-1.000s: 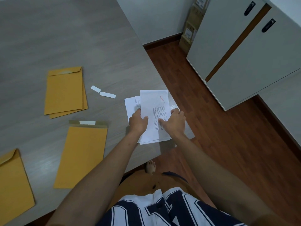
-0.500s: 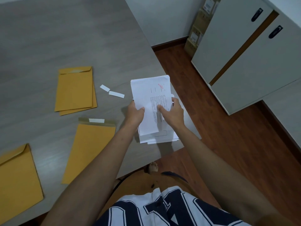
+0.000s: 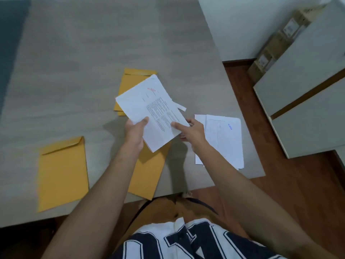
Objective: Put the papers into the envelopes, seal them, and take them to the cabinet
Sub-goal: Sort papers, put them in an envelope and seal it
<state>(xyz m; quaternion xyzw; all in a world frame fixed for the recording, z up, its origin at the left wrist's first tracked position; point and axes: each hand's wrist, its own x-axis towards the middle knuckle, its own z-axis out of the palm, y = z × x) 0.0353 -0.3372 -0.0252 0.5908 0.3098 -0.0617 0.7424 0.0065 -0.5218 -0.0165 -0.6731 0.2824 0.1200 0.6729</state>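
A small set of white printed papers (image 3: 151,111) with a red stamp hangs tilted above the grey table (image 3: 93,53). My left hand (image 3: 135,130) grips its lower left edge and my right hand (image 3: 190,131) pinches its lower right edge. Under the papers and my left arm lies a yellow envelope (image 3: 149,171), partly hidden. Another yellow envelope (image 3: 61,172) lies flat at the left with its flap open. A pair of stacked envelopes (image 3: 130,81) lies behind the held papers. The remaining white paper stack (image 3: 224,139) rests near the table's right edge.
A white cabinet (image 3: 308,90) with shut doors stands at the right on the brown wooden floor (image 3: 280,184). Cardboard boxes (image 3: 276,43) are piled behind it against the wall. A small white peel strip (image 3: 182,107) lies on the table beside the papers.
Both hands have lifted the top set of papers off the stack and carried it left, over the envelope. The rest of the stack stays on the table's right side.
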